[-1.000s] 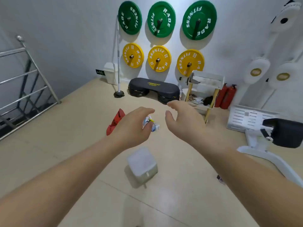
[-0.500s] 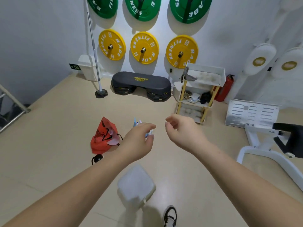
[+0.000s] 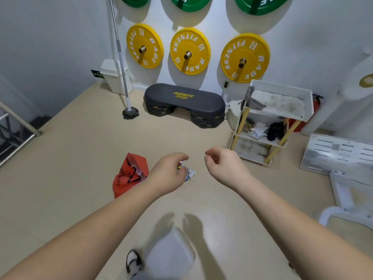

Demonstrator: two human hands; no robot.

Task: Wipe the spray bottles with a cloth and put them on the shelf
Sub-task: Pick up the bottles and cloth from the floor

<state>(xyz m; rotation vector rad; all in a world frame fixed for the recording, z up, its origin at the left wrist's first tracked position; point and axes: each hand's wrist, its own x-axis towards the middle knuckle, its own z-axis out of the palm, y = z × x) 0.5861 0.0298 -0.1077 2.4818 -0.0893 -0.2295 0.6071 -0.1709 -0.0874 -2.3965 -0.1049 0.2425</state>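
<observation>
Past the blurred white box (image 3: 171, 257) at six o'clock, the left hand (image 3: 167, 174) curls over the small spray bottles (image 3: 189, 172) at centre, grip unclear, while the right hand (image 3: 226, 168), apart at three o'clock, hangs loosely curled and empty; the bottles look light and slick, best pinched round the body, with the shelf (image 3: 280, 86) at two o'clock.
</observation>
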